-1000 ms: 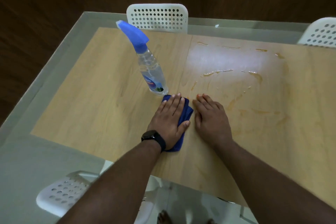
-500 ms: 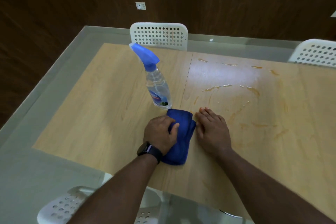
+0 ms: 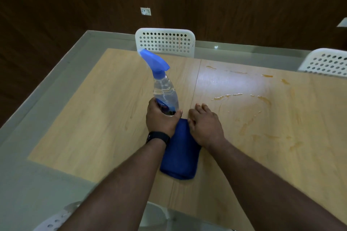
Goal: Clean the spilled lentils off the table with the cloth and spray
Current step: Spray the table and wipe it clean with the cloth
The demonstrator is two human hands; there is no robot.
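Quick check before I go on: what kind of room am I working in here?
Most likely a home dining area. A large wood-topped table with a frosted glass border has white perforated chairs pushed in around it, and a dark wood-panelled wall behind carries a wall socket.

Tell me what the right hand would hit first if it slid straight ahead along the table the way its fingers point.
Probably nothing solid: the right hand points up-left past the clear spray bottle, toward bare wooden tabletop, though depth is unclear.

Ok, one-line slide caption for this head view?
Left hand grips the spray bottle; right hand rests on the blue cloth, orange smears streaking the table.
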